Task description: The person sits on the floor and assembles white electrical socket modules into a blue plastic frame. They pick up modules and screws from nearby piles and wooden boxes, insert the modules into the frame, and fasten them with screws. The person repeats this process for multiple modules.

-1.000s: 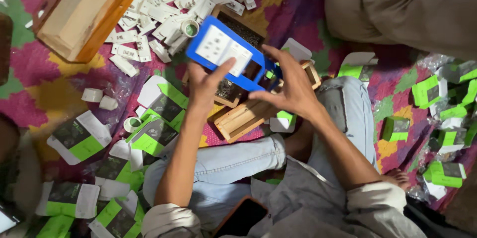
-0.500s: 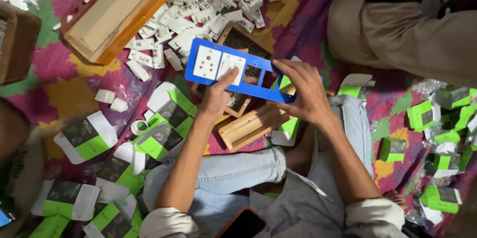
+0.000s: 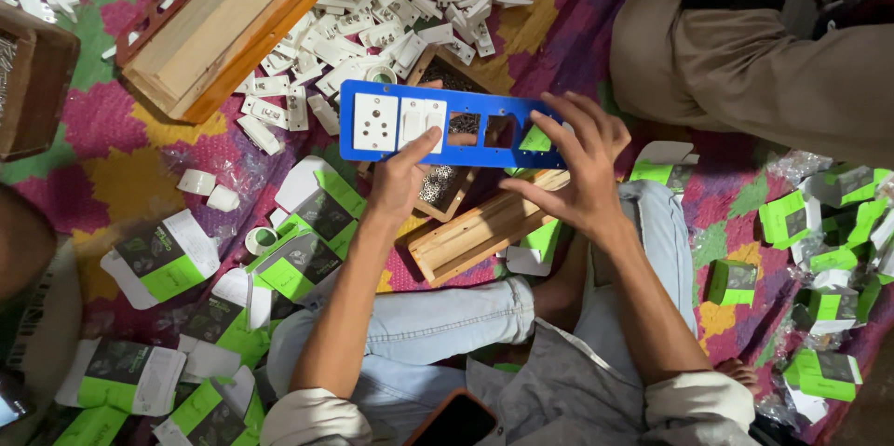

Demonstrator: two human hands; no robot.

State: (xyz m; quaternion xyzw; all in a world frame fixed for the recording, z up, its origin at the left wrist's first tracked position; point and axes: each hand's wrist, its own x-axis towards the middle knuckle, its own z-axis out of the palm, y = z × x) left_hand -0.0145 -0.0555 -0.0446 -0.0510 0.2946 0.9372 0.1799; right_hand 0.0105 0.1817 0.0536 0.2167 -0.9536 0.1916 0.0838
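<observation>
Blue plate: a long blue switch plate is held level in the upper middle of the frame, above the person's lap; a white socket and white switches fill its left end, and the openings to the right are empty.
Left hand: the left hand grips the plate from below, thumb up on a white switch, fingers curled behind it.
Right hand: the right hand holds the plate's right end, fingers spread and bent round the edge.
White parts: a heap of white switch parts lies on the patterned cloth at the top middle.
Wooden tray: a long wooden tray lies at the upper left.
Wooden frame: a small wooden frame lies just below the plate.
Cartons: green and white cartons lie scattered at lower left and far right.
</observation>
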